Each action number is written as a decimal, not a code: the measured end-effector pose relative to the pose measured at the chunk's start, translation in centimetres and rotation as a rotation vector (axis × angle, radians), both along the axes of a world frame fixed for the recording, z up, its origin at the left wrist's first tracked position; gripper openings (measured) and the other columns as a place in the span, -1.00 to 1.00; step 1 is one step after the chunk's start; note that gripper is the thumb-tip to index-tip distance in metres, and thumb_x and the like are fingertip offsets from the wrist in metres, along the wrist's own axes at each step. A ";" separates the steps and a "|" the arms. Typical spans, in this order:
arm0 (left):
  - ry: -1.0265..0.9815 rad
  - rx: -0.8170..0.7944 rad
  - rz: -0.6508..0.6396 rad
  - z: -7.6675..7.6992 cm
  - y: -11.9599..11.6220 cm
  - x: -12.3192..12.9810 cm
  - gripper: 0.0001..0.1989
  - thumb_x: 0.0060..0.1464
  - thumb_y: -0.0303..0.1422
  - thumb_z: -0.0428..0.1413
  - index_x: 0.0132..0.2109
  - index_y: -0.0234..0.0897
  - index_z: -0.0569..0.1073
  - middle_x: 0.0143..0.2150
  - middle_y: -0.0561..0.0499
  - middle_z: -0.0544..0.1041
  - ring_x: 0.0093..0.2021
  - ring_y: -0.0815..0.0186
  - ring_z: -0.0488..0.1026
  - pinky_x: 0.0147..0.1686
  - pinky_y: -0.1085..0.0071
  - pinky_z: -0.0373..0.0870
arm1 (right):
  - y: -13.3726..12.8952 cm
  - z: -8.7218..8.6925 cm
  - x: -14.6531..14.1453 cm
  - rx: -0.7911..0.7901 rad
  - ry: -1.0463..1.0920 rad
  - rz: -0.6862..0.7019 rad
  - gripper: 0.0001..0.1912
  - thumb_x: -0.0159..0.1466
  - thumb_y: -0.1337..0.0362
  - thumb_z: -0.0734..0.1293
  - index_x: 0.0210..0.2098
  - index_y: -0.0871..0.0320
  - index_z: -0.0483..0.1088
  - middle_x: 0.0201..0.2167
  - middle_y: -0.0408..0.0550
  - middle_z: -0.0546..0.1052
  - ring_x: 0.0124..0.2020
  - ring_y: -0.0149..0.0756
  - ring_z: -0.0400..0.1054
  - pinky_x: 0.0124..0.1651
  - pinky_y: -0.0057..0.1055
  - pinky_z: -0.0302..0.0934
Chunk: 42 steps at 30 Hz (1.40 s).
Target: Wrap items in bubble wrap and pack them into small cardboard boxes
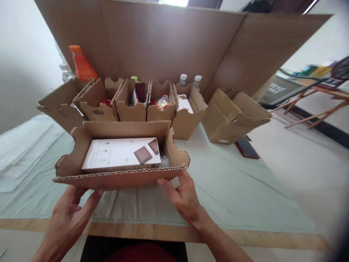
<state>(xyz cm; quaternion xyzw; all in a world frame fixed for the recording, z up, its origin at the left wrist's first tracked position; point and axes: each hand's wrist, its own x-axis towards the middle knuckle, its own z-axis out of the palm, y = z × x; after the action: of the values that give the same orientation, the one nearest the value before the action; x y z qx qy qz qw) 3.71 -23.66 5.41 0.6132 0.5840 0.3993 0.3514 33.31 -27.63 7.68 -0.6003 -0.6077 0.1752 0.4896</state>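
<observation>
An open cardboard box [122,182] is close in front of me, its long side toward me. Inside it lies a white printed carton [122,153] with brown squares on its top. Clear plastic wrap [164,161] shows beside the carton's right end. My left hand [72,209] grips the box near its lower left, thumb on the near wall, the other fingers partly hidden beneath. At the right front corner, my right hand [184,194] holds the same box, thumb on the near wall and fingers around the side.
Several cardboard bins [132,111] stand in a row behind, holding packets and cartons. Another cardboard bin [226,120] stands to the right, beside a dark flat phone-like object [247,147]. An orange bottle [83,65] rises behind them, before a tall cardboard panel [169,43]. Plastic sheeting [24,149] lies left.
</observation>
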 end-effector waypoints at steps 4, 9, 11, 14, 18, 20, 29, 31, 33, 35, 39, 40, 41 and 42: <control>-0.075 0.092 -0.173 1.0 2.7 6.4 -0.62 0.18 -0.10 0.19 0.02 -0.23 0.48 -0.02 -0.11 0.64 0.02 0.02 0.57 0.04 0.12 0.53 | -1.8 0.1 3.8 -0.007 -0.016 -0.235 -0.71 0.31 0.01 0.37 -0.18 0.08 0.52 -0.26 0.00 0.60 -0.24 -0.11 0.50 -0.13 -0.21 0.42; -0.193 0.104 -0.535 0.4 4.4 16.5 -0.52 0.15 -0.27 0.12 0.20 -0.28 0.41 0.15 -0.16 0.57 0.06 0.06 0.53 -0.01 0.19 0.54 | -8.1 -1.5 9.0 0.011 -0.023 -0.578 -0.63 0.26 -0.03 0.41 -0.12 0.12 0.50 -0.18 0.05 0.61 -0.06 -0.01 0.49 0.06 -0.09 0.35; -0.211 0.110 -0.678 -0.1 5.4 20.0 -0.42 0.12 -0.33 0.11 0.30 -0.27 0.34 0.20 -0.16 0.54 0.07 0.07 0.53 -0.01 0.21 0.52 | -10.3 -2.7 9.8 -0.010 -0.010 -0.693 -0.55 0.24 -0.06 0.42 -0.04 0.12 0.47 -0.10 0.10 0.59 0.01 0.05 0.46 0.12 -0.02 0.31; -0.179 0.122 -0.764 -0.8 6.9 24.5 -0.33 0.11 -0.38 0.11 0.38 -0.22 0.27 0.14 -0.14 0.57 0.05 0.05 0.54 0.04 0.11 0.50 | -13.2 -5.1 10.2 -0.035 0.013 -0.763 -0.39 0.23 -0.09 0.41 0.14 0.11 0.35 0.01 0.14 0.52 0.00 0.05 0.44 0.06 -0.01 0.33; -0.162 0.185 -0.640 -2.3 6.6 28.3 -0.25 0.13 -0.40 0.12 0.44 -0.23 0.14 0.42 -0.25 0.27 0.39 -0.04 0.24 0.35 -0.08 0.19 | -15.3 -8.0 12.0 -0.080 0.019 -0.767 -0.34 0.21 -0.09 0.43 0.19 0.06 0.30 0.06 0.14 0.49 -0.06 0.01 0.44 -0.01 -0.05 0.37; -0.161 0.210 -0.606 -3.6 5.2 29.1 -0.18 0.11 -0.41 0.12 0.48 -0.27 0.03 0.49 -0.29 0.12 0.49 -0.05 0.06 0.43 -0.09 0.04 | -15.3 -8.5 13.7 -0.052 0.076 -0.756 -0.37 0.19 -0.10 0.45 0.13 0.06 0.34 0.04 0.13 0.51 -0.05 0.01 0.45 0.00 -0.06 0.39; -0.002 0.206 -0.834 -7.6 1.9 30.0 0.03 0.02 -0.34 0.18 0.52 -0.41 -0.13 0.57 -0.40 -0.16 0.56 -0.14 -0.19 0.48 -0.16 -0.09 | -12.4 -6.6 19.1 -0.189 0.152 -0.459 -0.47 0.18 -0.15 0.44 -0.04 0.10 0.56 -0.04 0.15 0.64 0.06 0.12 0.52 0.13 -0.01 0.43; 0.021 0.211 -0.899 -7.5 2.3 30.6 0.04 0.01 -0.32 0.19 0.53 -0.38 -0.13 0.57 -0.37 -0.15 0.56 -0.13 -0.16 0.48 -0.15 -0.07 | -11.7 -7.0 19.3 -0.148 0.152 -0.538 -0.42 0.14 -0.16 0.47 -0.02 0.10 0.53 -0.02 0.15 0.64 0.03 0.10 0.54 0.07 -0.04 0.47; 0.039 0.210 -0.945 -7.4 2.7 31.0 0.04 0.00 -0.33 0.20 0.53 -0.35 -0.12 0.57 -0.34 -0.12 0.55 -0.11 -0.13 0.48 -0.14 -0.05 | -11.0 -7.5 19.5 -0.105 0.167 -0.592 -0.44 0.12 -0.14 0.48 -0.05 0.10 0.50 -0.04 0.14 0.64 -0.02 0.07 0.56 0.00 -0.07 0.51; 0.048 0.209 -0.969 -7.4 2.9 31.3 0.04 -0.01 -0.33 0.19 0.53 -0.35 -0.11 0.57 -0.33 -0.09 0.55 -0.11 -0.09 0.48 -0.13 -0.03 | -10.3 -7.7 19.7 -0.090 0.181 -0.577 -0.52 0.14 -0.11 0.48 -0.11 0.08 0.48 -0.12 0.10 0.64 -0.10 0.01 0.58 -0.07 -0.12 0.53; 0.048 0.213 -0.975 -7.5 2.9 31.3 0.02 -0.02 -0.34 0.18 0.53 -0.35 -0.08 0.56 -0.32 -0.07 0.54 -0.10 -0.06 0.47 -0.14 -0.01 | -8.8 -7.2 19.9 -0.109 0.199 -0.553 -0.54 0.15 -0.07 0.49 -0.10 0.07 0.43 -0.16 0.05 0.63 -0.23 -0.08 0.59 -0.24 -0.22 0.54; 0.047 0.211 -0.974 -7.5 2.8 31.3 0.02 -0.03 -0.34 0.17 0.53 -0.36 -0.06 0.56 -0.32 -0.07 0.54 -0.10 -0.06 0.48 -0.13 -0.02 | -8.4 -6.9 19.9 -0.116 0.192 -0.561 -0.53 0.15 -0.07 0.49 -0.09 0.07 0.41 -0.16 0.05 0.62 -0.25 -0.09 0.58 -0.28 -0.23 0.53; 0.045 0.206 -0.973 -7.4 2.8 31.2 0.01 -0.03 -0.34 0.17 0.52 -0.38 -0.05 0.56 -0.33 -0.06 0.54 -0.10 -0.05 0.48 -0.12 -0.02 | -7.9 -6.7 19.9 -0.127 0.179 -0.568 -0.52 0.15 -0.08 0.48 -0.09 0.08 0.41 -0.16 0.06 0.61 -0.28 -0.10 0.57 -0.32 -0.25 0.52; 0.044 0.199 -0.972 -7.4 2.8 31.2 0.01 -0.03 -0.34 0.17 0.52 -0.40 -0.03 0.56 -0.34 -0.05 0.54 -0.10 -0.05 0.48 -0.11 -0.02 | -7.4 -6.5 20.0 -0.140 0.156 -0.574 -0.51 0.16 -0.08 0.47 -0.09 0.09 0.40 -0.16 0.06 0.61 -0.31 -0.12 0.56 -0.35 -0.26 0.50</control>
<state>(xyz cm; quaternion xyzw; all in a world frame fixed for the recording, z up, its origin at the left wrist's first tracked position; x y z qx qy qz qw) 34.89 -20.87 -1.97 0.8533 0.1969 0.2301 0.4244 53.29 -35.01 1.15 -0.7645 -0.3601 0.1170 0.5217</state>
